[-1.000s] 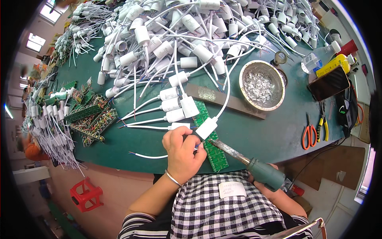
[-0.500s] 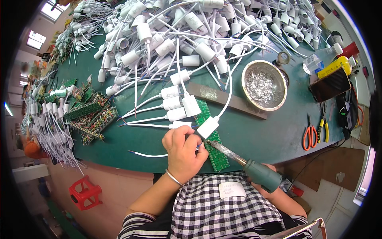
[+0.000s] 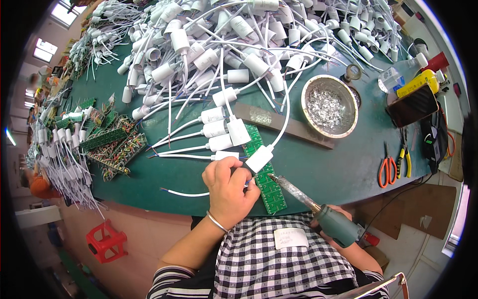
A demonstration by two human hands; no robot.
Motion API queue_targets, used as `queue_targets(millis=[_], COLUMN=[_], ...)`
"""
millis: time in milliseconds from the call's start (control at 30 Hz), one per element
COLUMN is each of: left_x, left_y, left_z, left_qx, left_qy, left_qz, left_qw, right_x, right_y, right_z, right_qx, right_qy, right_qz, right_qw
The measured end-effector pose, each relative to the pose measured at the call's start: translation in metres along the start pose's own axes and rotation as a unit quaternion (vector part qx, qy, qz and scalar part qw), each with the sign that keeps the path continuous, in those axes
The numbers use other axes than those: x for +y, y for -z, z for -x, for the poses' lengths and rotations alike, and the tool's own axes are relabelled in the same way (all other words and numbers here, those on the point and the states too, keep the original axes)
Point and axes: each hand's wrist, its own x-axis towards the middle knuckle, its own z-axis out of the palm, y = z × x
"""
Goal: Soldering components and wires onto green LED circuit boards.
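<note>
My left hand (image 3: 228, 188) is closed in a pinch on a thin wire at the left edge of a long green circuit board (image 3: 269, 192); its fingers hide most of the wire. A white cable (image 3: 186, 193) runs out from under this hand to the left. My right hand (image 3: 344, 212) grips a soldering iron (image 3: 337, 225) by its green handle, the tip close above the board. Across the board lies a white lamp holder (image 3: 260, 159), with another lamp holder (image 3: 238, 132) behind it. Several more lie in a column just beyond my left hand.
A large heap of white lamp holders (image 3: 204, 60) covers the far table. A round bowl of silvery scraps (image 3: 330, 107) stands by a flat grey bar (image 3: 284, 125). Orange-handled scissors (image 3: 387, 169), yellow-handled pliers (image 3: 405, 162) and a phone (image 3: 412, 105) lie right; wired boards (image 3: 112, 139) left.
The soldering iron has drawn back to the right and toward me, its tip leaving the spot by my left fingertips. My left hand has stayed nearly still.
</note>
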Motion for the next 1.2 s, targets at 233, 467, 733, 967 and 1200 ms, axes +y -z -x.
queue_targets(millis=[233,467,733,967,1200], left_x=[0.000,-0.001,-0.002,0.000,0.003], left_y=[0.001,0.006,0.007,0.004,0.006], left_z=[0.001,0.002,0.004,0.003,0.000], left_qx=[-0.003,-0.005,-0.011,-0.015,-0.023], left_qy=[0.002,-0.008,-0.044,-0.044,-0.022], left_qz=[-0.009,0.021,0.026,0.020,0.029], left_qw=[1.000,1.000,0.999,0.999,0.999], right_x=[0.008,0.017,0.019,0.035,0.041], right_y=[-0.006,-0.001,-0.002,0.001,-0.004], right_z=[-0.005,0.000,0.000,-0.002,-0.002], right_qx=[0.023,0.041,0.049,0.047,0.066], right_qy=[0.208,0.247,0.246,0.281,0.233], right_qz=[0.080,0.183,0.175,0.208,0.117], right_qw=[0.975,0.951,0.952,0.936,0.963])
